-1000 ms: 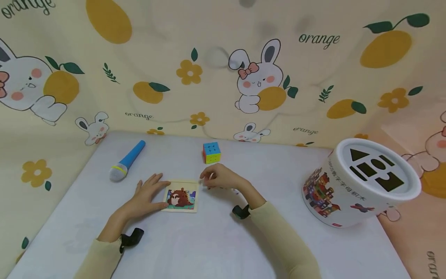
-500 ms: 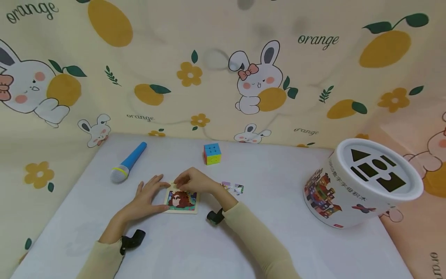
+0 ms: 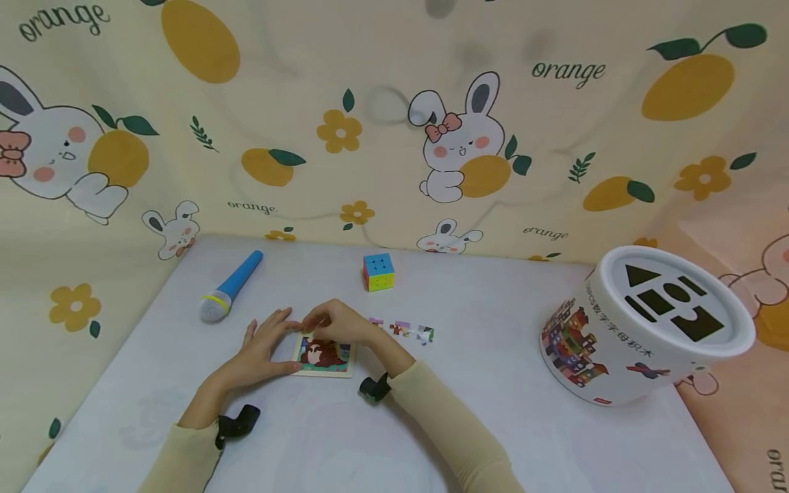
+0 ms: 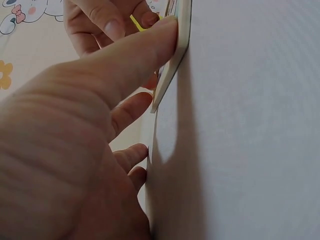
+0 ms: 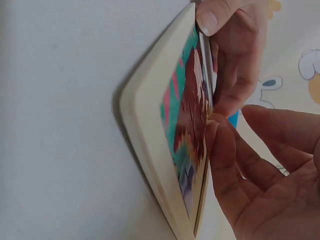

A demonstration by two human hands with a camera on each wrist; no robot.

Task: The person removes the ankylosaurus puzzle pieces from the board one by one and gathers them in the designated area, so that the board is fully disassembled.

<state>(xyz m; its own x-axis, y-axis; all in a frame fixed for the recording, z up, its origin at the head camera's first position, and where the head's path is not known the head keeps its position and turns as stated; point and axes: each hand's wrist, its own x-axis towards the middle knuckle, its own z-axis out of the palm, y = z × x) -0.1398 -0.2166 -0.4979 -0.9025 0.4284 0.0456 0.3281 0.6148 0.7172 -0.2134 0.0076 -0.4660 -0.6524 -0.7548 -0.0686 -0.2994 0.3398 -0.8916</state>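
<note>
A small square wooden jigsaw puzzle [image 3: 323, 374] with a pale frame and a brown animal picture lies in the middle of the table. My left hand [image 3: 255, 352] steadies its left side, the thumb on the near corner and the forefinger at the far one, fingers spread and fairly straight. Over the puzzle's far edge, my right hand [image 3: 339, 322] has thumb and fingertips bent together in a pinch on a small puzzle piece, mostly hidden by the fingers. In the right wrist view these fingertips touch the board's far edge [image 5: 204, 200]. Loose puzzle pieces [image 3: 425, 334] lie right of the board.
A blue toy microphone [image 3: 237, 279] lies at the back left. Behind the puzzle stands a Rubik's cube [image 3: 379, 272]. On the right is a big white tub [image 3: 616, 352] with shaped holes in its lid. A printed cloth [image 3: 370, 68] hangs behind the table.
My right hand has moved left from beside the loose pieces to the puzzle's far edge, uncovering those pieces. The left hand has stayed on the board.
</note>
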